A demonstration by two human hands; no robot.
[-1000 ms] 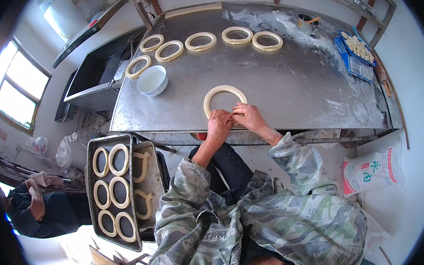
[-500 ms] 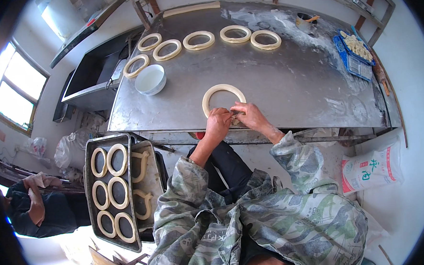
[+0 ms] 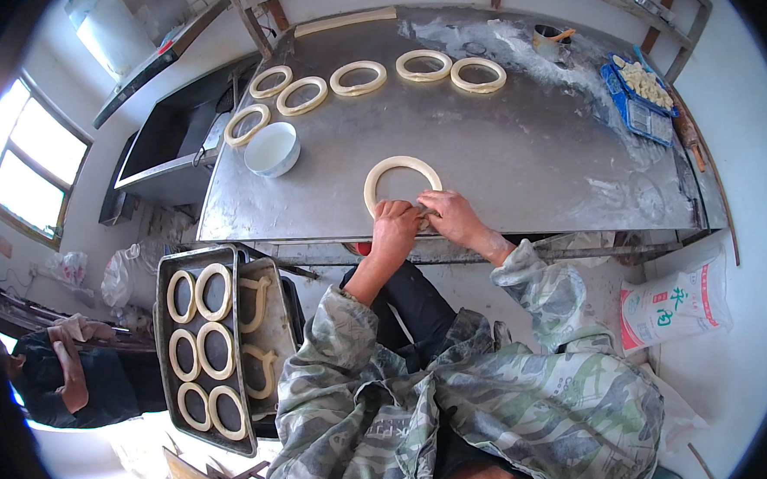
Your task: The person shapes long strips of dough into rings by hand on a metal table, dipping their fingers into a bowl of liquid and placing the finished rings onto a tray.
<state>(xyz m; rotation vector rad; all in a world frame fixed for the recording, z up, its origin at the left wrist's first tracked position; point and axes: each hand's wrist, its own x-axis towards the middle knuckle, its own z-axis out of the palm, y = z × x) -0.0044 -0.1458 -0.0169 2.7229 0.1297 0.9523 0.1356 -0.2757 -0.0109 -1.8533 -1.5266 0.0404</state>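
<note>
A large dough ring (image 3: 403, 161) lies on the metal table close to its front edge. My left hand (image 3: 395, 228) and my right hand (image 3: 454, 213) meet at the ring's near side, both with fingers closed on the dough where its ends come together. The joint itself is mostly hidden under my fingers. Farther back rest several more dough rings, among them one at the left (image 3: 246, 125) and one at the right (image 3: 479, 76). A white bowl (image 3: 272, 150) with pale contents stands at the table's left side.
Left of me, a dark tray (image 3: 201, 336) holds several dough rings, above another tray with rings. At the table's right are a blue scale (image 3: 637, 103) bearing dough pieces and a rolling pin (image 3: 689, 139). A white sack (image 3: 675, 305) stands right. A person (image 3: 83, 372) is at far left.
Both hands keep pinching the ring's near side, with fingers shifted only slightly. The whole view has moved a little; the ring stays in place on the table.
</note>
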